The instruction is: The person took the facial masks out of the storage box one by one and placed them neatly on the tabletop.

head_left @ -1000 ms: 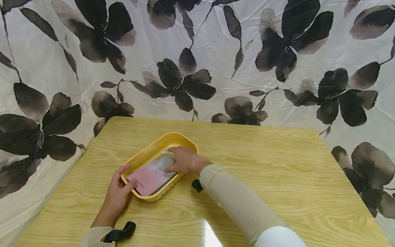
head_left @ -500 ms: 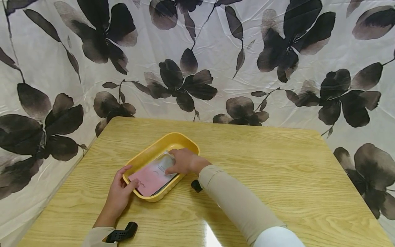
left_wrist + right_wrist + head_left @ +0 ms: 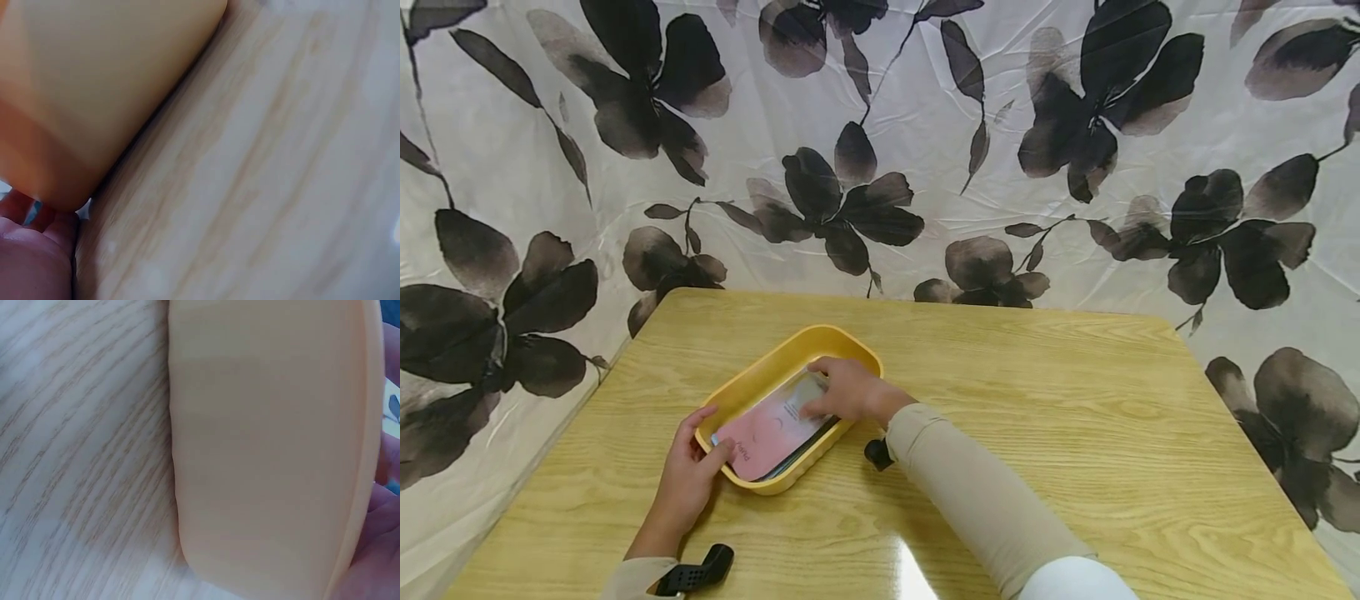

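A yellow plastic tray with raised sides sits slantwise on the table. Inside lies a flat pink-and-grey printed packet, with dark edges of something flat showing beneath it. My left hand grips the tray's near-left end, fingers outside and thumb over the rim by the packet. Reaching into the tray, my right hand holds the packet's far end between thumb and fingers. The left wrist view shows the tray's outer wall above part of the left hand. In the right wrist view, the tray's side hides most of the right hand.
The wood-grain table extends to the right of the tray. A flower-printed cloth hangs behind it. Black wrist devices show by the left sleeve and beside the right cuff.
The packet has shifted slightly, and more of the dark flat edges beneath it shows along its near side. Both hands and the tray stay almost where they were.
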Motion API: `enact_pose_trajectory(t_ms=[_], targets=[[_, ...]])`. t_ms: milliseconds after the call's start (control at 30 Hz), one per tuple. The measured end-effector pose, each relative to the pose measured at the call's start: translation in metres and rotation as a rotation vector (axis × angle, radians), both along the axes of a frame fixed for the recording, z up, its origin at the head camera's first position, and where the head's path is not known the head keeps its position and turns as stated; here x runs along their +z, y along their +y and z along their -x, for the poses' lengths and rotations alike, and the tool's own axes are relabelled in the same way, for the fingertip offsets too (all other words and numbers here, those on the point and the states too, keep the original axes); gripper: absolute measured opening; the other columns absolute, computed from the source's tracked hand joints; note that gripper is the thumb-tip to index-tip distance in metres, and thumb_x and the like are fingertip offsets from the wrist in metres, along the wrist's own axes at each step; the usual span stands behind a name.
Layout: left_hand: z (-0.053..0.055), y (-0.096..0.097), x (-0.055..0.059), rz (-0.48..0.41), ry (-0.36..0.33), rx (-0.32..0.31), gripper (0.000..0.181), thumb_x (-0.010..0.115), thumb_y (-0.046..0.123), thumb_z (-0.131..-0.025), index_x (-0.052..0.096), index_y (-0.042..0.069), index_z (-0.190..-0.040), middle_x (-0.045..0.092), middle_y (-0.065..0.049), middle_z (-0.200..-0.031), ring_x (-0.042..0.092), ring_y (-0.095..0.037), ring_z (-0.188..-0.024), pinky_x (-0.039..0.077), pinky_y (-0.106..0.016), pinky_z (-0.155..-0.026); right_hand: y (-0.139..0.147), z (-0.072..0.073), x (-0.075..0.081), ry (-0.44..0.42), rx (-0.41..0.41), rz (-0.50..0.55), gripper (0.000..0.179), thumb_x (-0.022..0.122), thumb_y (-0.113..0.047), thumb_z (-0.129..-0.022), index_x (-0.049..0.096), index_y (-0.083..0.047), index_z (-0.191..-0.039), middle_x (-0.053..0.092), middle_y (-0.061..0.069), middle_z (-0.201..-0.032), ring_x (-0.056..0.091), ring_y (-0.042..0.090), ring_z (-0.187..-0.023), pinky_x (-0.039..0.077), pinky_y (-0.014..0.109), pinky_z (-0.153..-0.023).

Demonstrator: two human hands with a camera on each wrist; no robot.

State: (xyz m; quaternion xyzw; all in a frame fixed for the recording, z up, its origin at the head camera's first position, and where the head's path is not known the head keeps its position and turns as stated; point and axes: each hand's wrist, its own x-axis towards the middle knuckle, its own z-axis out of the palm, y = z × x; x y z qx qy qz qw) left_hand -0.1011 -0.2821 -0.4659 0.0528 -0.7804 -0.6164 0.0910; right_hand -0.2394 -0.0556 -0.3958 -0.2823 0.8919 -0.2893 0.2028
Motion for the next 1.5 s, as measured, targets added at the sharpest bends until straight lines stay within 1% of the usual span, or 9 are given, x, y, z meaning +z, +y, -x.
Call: enact_pose_trajectory(t_ms=[167, 233, 500, 667, 933, 1133, 1300, 1367, 1500], targets=[[-0.001, 0.0, -0.003, -0.015, 0.026, -0.002, 0.054, 0.053, 0.007, -0.104, 0.026, -0.002, -0.149, 0.024, -0.025, -0.153, 0.039, -0.012, -0.122, 0.038, -0.005, -0.09, 0.003, 0.003, -0.003, -0.023, -0.035, 0.064, 0.07, 0.08, -0.035, -0.087, 0.051, -0.015, -0.147, 0.055, 0.008, -0.141, 0.056, 0.016, -0.113, 0.046, 0.027, -0.091], [-0.001, 0.0, -0.004, -0.026, 0.031, 0.0, 0.054, 0.053, 0.006, -0.103, 0.026, -0.002, -0.149, 0.025, -0.026, -0.152, 0.039, -0.011, -0.121, 0.039, -0.006, -0.089, 0.004, 0.004, -0.004, -0.029, -0.042, 0.078, 0.068, 0.08, -0.034, -0.087, 0.052, -0.015, -0.147, 0.055, 0.008, -0.14, 0.055, 0.017, -0.116, 0.046, 0.028, -0.092], [0.002, 0.001, -0.004, -0.043, 0.04, -0.007, 0.053, 0.053, 0.005, -0.103, 0.026, -0.004, -0.148, 0.024, -0.028, -0.152, 0.038, -0.014, -0.123, 0.038, -0.005, -0.091, 0.007, 0.005, -0.003, -0.042, -0.046, 0.11, 0.067, 0.081, -0.032, -0.087, 0.053, -0.015, -0.146, 0.058, 0.008, -0.134, 0.056, 0.017, -0.111, 0.047, 0.027, -0.09], [0.001, 0.001, -0.004, -0.027, 0.041, 0.001, 0.052, 0.052, 0.004, -0.102, 0.027, -0.004, -0.147, 0.025, -0.027, -0.151, 0.038, -0.013, -0.123, 0.036, -0.005, -0.092, 0.008, 0.005, -0.002, -0.065, -0.033, 0.133, 0.066, 0.081, -0.031, -0.087, 0.054, -0.015, -0.145, 0.06, 0.007, -0.128, 0.056, 0.015, -0.106, 0.048, 0.025, -0.086], [0.002, 0.001, -0.002, -0.022, 0.039, 0.012, 0.051, 0.051, 0.002, -0.102, 0.029, -0.002, -0.147, 0.031, -0.024, -0.143, 0.049, -0.005, -0.101, 0.044, -0.01, -0.081, 0.007, 0.006, -0.002, -0.112, -0.018, 0.193, 0.057, 0.081, -0.022, -0.087, 0.058, -0.014, -0.139, 0.059, 0.004, -0.113, 0.058, 0.014, -0.09, 0.05, 0.025, -0.073], [0.002, 0.003, -0.003, -0.029, 0.047, 0.003, 0.052, 0.051, 0.001, -0.101, 0.028, -0.003, -0.147, 0.03, -0.024, -0.144, 0.046, -0.005, -0.106, 0.043, -0.009, -0.083, 0.008, 0.005, 0.0, -0.101, 0.022, 0.201, 0.05, 0.08, -0.02, -0.088, 0.062, -0.014, -0.135, 0.057, 0.003, -0.109, 0.054, 0.016, -0.092, 0.048, 0.025, -0.075], [0.002, 0.003, -0.004, -0.023, 0.029, 0.009, 0.052, 0.051, 0.0, -0.101, 0.028, -0.002, -0.147, 0.03, -0.023, -0.145, 0.045, -0.008, -0.108, 0.042, -0.009, -0.084, 0.012, 0.005, 0.002, -0.157, 0.045, 0.257, 0.049, 0.078, -0.014, -0.089, 0.061, -0.01, -0.135, 0.059, 0.006, -0.11, 0.06, 0.016, -0.086, 0.052, 0.025, -0.069], [0.001, 0.003, -0.003, -0.018, 0.018, 0.012, 0.053, 0.051, -0.001, -0.1, 0.028, -0.001, -0.147, 0.03, -0.023, -0.146, 0.044, -0.009, -0.109, 0.042, -0.009, -0.083, 0.013, 0.005, 0.004, -0.184, 0.052, 0.281, 0.049, 0.078, -0.011, -0.089, 0.061, -0.009, -0.135, 0.061, 0.008, -0.114, 0.062, 0.017, -0.09, 0.053, 0.025, -0.068], [0.002, 0.002, -0.002, -0.007, 0.006, 0.015, 0.056, 0.051, -0.003, -0.097, 0.028, 0.0, -0.148, 0.029, -0.024, -0.148, 0.042, -0.012, -0.112, 0.041, -0.009, -0.084, 0.015, 0.005, 0.008, -0.198, 0.075, 0.282, 0.052, 0.079, -0.01, -0.088, 0.061, -0.012, -0.137, 0.061, 0.009, -0.128, 0.059, 0.019, -0.111, 0.053, 0.025, -0.07]])
